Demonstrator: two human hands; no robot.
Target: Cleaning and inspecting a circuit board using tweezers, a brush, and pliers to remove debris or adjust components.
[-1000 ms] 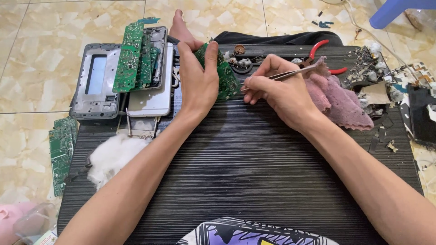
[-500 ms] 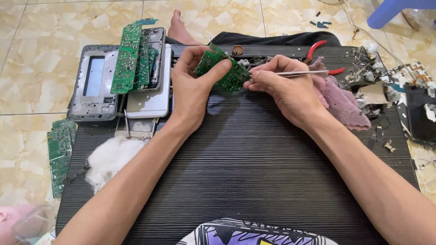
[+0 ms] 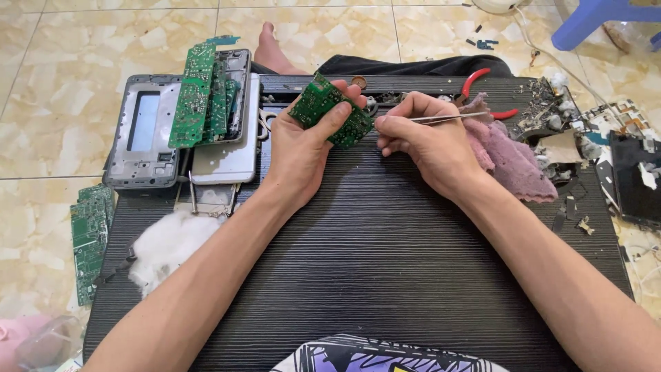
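left hand (image 3: 303, 148) grips a small green circuit board (image 3: 330, 110), tilted, lifted off the black ribbed bench (image 3: 385, 262), thumb across its face. right hand (image 3: 423, 138) pinches metal tweezers (image 3: 447, 117), tips just beside the board's right edge. pink cloth (image 3: 513, 155) lies under and behind the right wrist, red-handled pliers (image 3: 482, 86) just past it. far left on the bench: grey phone frame (image 3: 141, 131), silver phone back (image 3: 224, 155), long green boards (image 3: 196, 93) stacked on top. white cotton wad (image 3: 169, 244) near the left forearm. another green board (image 3: 89, 244) on the tiled floor (image 3: 41, 103) at the bench's left edge. scrap parts (image 3: 551, 114) piled at far right.
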